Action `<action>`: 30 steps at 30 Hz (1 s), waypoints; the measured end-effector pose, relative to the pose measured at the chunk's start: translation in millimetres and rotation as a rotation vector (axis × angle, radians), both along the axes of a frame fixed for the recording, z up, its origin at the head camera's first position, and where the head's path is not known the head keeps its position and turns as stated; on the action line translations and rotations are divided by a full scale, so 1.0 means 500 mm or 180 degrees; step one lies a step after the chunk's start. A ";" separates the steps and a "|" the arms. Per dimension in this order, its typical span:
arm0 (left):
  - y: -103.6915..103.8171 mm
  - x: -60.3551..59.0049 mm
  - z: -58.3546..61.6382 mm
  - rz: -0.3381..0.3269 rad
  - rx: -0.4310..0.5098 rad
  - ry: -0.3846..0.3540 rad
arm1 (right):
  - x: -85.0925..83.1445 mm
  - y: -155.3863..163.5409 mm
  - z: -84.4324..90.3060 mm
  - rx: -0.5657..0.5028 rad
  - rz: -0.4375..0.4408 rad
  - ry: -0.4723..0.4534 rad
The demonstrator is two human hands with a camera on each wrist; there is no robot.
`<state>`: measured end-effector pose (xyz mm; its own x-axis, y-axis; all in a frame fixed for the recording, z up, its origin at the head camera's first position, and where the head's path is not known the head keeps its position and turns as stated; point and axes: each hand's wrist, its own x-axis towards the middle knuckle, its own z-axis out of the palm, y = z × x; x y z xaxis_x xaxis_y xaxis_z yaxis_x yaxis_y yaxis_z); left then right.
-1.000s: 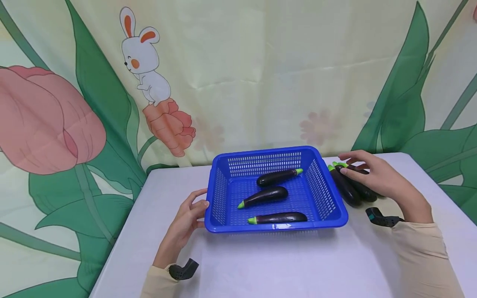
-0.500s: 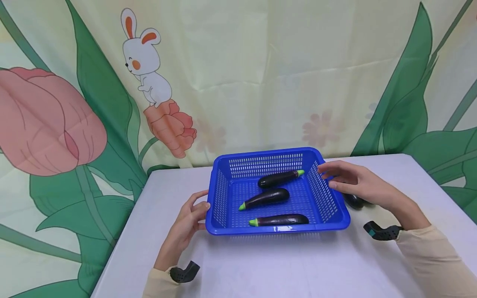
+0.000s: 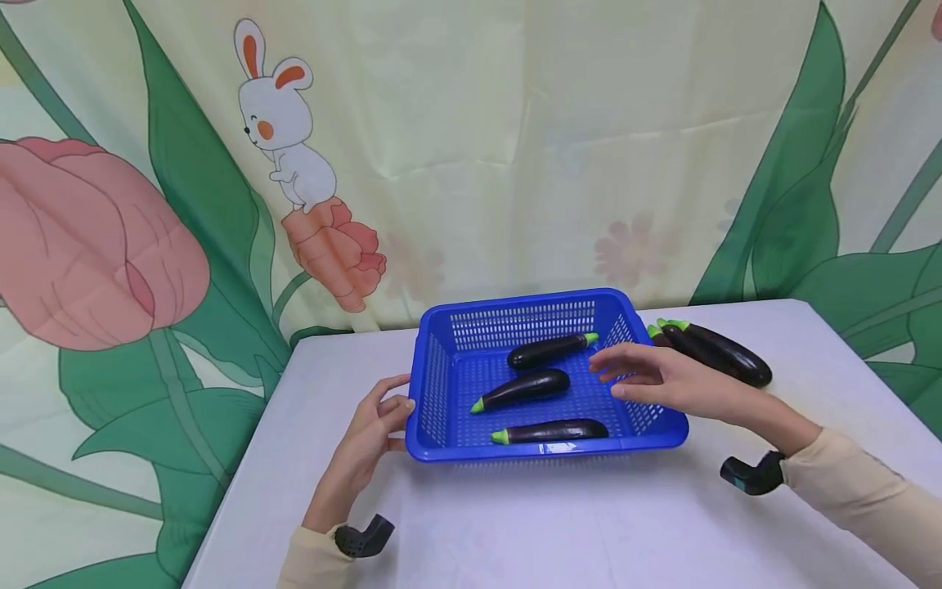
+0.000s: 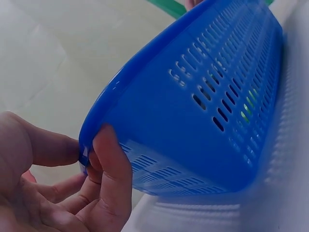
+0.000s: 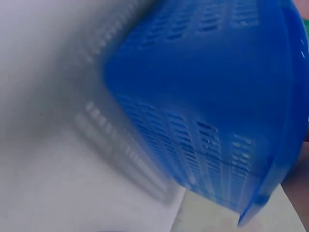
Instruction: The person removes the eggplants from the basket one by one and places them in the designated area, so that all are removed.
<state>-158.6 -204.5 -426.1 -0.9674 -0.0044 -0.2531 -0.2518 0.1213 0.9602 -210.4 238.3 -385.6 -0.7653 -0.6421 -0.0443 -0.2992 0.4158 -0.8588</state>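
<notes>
A blue perforated basket (image 3: 545,448) stands mid-table with three dark purple eggplants in it: one at the back (image 3: 548,350), one in the middle (image 3: 524,388) and one at the front (image 3: 552,430). My left hand (image 3: 383,409) pinches the basket's left rim; in the left wrist view the thumb and a fingertip (image 4: 108,150) clamp the rim corner (image 4: 193,111). My right hand (image 3: 618,375) hovers over the basket's right side with fingers stretched out and nothing in it. Two more eggplants (image 3: 724,353) lie on the table just right of the basket. The right wrist view shows only the blurred basket wall (image 5: 207,96).
The white table (image 3: 559,523) has bare surface in front of the basket and to its left. A cloth backdrop (image 3: 515,147) with a rabbit, a flower and leaves hangs right behind the table's far edge. Black wrist camera mounts sit on both cuffs.
My right hand has moved left, from the eggplants on the table to above the basket's right side, holding nothing. The left hand has stayed on the rim.
</notes>
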 end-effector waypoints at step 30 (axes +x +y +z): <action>0.006 0.004 -0.013 0.0159 0.0080 -0.0001 | 0.004 -0.103 -0.042 0.0778 0.0534 0.0008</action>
